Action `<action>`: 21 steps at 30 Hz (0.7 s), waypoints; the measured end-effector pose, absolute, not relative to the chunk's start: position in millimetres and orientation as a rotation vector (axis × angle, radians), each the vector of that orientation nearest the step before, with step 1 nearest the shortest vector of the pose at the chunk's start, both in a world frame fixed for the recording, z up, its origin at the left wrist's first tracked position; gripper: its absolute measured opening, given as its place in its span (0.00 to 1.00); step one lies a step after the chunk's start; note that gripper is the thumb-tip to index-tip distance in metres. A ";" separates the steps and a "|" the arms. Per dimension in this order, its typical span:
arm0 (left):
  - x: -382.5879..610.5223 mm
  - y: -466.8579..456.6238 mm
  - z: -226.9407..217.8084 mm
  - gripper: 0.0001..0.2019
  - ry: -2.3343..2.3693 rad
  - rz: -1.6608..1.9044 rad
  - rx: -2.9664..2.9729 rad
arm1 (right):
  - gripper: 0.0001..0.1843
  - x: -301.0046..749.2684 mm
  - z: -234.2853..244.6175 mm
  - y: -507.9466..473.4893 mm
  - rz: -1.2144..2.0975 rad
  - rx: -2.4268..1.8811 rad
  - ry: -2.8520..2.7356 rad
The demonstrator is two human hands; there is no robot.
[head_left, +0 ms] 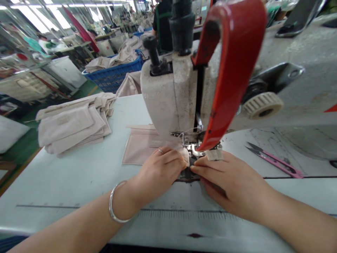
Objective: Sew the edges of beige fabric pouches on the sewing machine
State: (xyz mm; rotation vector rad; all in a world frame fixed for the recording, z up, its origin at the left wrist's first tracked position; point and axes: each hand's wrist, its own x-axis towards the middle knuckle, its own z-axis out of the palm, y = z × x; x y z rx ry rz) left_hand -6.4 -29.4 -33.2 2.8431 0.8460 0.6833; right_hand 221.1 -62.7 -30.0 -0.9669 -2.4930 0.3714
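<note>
A beige-pink fabric piece (139,147) with a small label patch lies flat left of the sewing machine's presser foot (194,150). My left hand (163,168), with a ring and a silver bangle, pinches the fabric's right edge close to the foot. Just right of the foot is my right hand (234,182), a strip of tape round one finger. Its fingers are drawn together at the needle plate (189,173); what lies between them, if anything, is hidden. The red guard (234,70) of the sewing machine (168,95) rises above the right hand.
Pink-handled thread snips (279,162) lie on the table to the right. A stack of folded beige fabric pieces (73,126) rests at the table's left. Behind it stands a blue basket (116,73) heaped with fabric. A ruler scale (189,214) runs along the table front.
</note>
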 end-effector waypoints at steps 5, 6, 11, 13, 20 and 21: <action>-6.3 -27.7 -34.4 0.06 0.874 0.689 2.766 | 0.17 216.6 -30.9 -62.2 0.335 -1.028 -2.584; -6.4 -28.4 -34.7 0.07 0.872 0.700 2.769 | 0.17 215.7 -31.1 -61.9 0.334 -1.036 -2.588; -5.0 -33.3 -34.0 0.08 0.852 0.711 2.888 | 0.19 214.1 -31.1 -60.5 0.375 -1.025 -2.586; -4.0 -33.2 -33.0 0.07 0.840 0.714 2.915 | 0.19 214.1 -31.1 -61.2 0.362 -1.024 -2.587; -6.0 -31.9 -30.4 0.08 0.833 0.725 2.918 | 0.20 215.9 -31.3 -66.8 0.309 -0.998 -2.590; -7.3 -32.5 -30.4 0.08 0.839 0.713 2.913 | 0.21 215.8 -31.3 -67.1 0.310 -0.999 -2.586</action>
